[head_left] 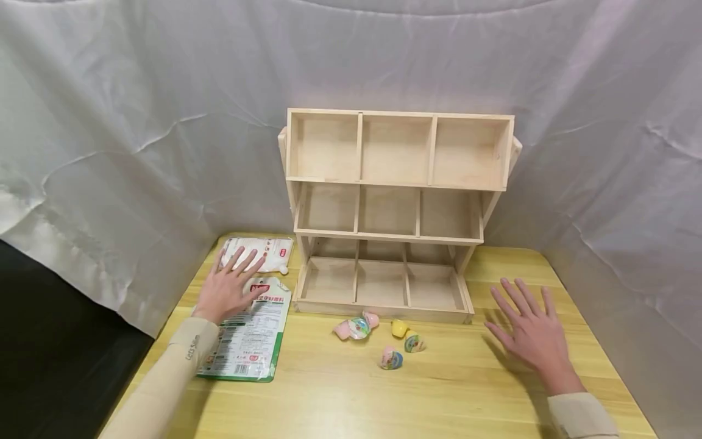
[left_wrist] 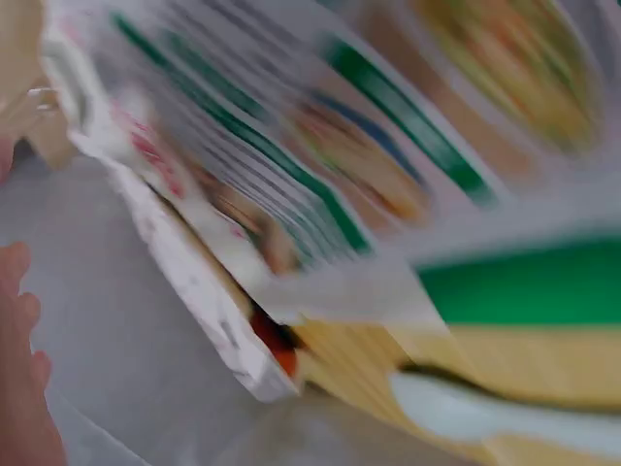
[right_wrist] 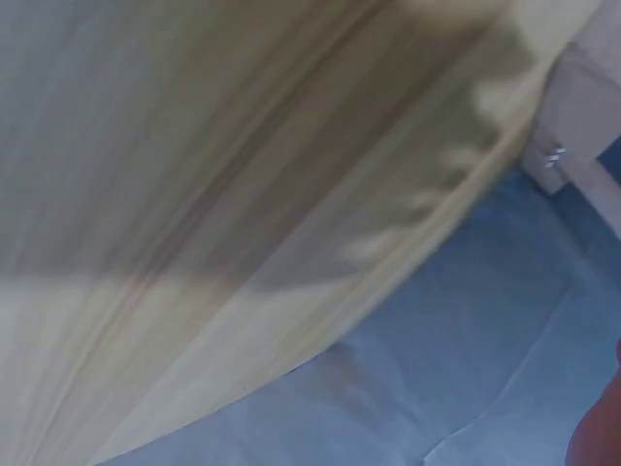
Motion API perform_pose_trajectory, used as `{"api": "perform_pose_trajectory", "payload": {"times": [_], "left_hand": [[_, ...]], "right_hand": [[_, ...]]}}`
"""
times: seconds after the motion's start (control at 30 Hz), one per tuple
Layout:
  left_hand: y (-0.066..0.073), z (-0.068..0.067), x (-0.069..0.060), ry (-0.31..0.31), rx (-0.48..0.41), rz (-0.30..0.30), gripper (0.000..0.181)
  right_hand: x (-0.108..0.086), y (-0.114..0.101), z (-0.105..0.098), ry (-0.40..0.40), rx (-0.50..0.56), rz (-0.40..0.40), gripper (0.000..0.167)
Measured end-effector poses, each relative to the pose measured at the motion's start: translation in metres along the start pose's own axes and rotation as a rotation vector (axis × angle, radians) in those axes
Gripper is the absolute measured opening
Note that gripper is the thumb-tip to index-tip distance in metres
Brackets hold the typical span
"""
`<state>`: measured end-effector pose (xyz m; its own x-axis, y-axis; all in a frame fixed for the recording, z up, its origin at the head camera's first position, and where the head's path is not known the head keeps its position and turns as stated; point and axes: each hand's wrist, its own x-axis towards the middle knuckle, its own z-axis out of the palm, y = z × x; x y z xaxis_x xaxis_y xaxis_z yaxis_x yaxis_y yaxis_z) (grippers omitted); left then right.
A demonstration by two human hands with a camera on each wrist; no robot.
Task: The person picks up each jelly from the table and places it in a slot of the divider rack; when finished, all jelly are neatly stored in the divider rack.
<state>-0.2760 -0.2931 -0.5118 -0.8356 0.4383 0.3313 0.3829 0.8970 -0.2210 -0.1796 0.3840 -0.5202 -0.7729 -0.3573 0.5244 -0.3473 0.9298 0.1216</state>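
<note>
Beige left sleeve nearest | I see left hand and right hand spread, holding nothing | glossy flat food pouch below and rightward of nearer left, long axis near-to-far, contact unclear | farther right: rounded jelly cups, pale wooden nine-compartment rack

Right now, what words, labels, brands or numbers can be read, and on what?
"好原料": end of a red line on the green-edged bag.
"Let's": left sleeve; the next word is unclear.
Too small or blurred: the bag's red logo, fine print and barcode digits; print on the white packet and small cups.
</note>
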Motion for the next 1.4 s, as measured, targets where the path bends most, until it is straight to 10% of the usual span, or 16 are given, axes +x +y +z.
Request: {"api": "perform_pose_trajectory", "payload": {"times": [0.33,0.73,1.4], "left_hand": [[0.049,-0.008,0.012,-0.061,-0.498,-0.241,0.074],[0.106,0.005,0.025,-0.002,-0.953,-0.359,0.069],[0.13,0.033,0.022,-0.004,-1.259,-0.453,0.065]], "right_hand": [[0.025,-0.053,-0.01,0.035,0.141,0.022,0.073],[0.036,-0.126,-0.004,-0.073,0.431,0.115,0.056],[0.042,-0.164,0.012,-0.392,0.533,0.217,0.044]]}}
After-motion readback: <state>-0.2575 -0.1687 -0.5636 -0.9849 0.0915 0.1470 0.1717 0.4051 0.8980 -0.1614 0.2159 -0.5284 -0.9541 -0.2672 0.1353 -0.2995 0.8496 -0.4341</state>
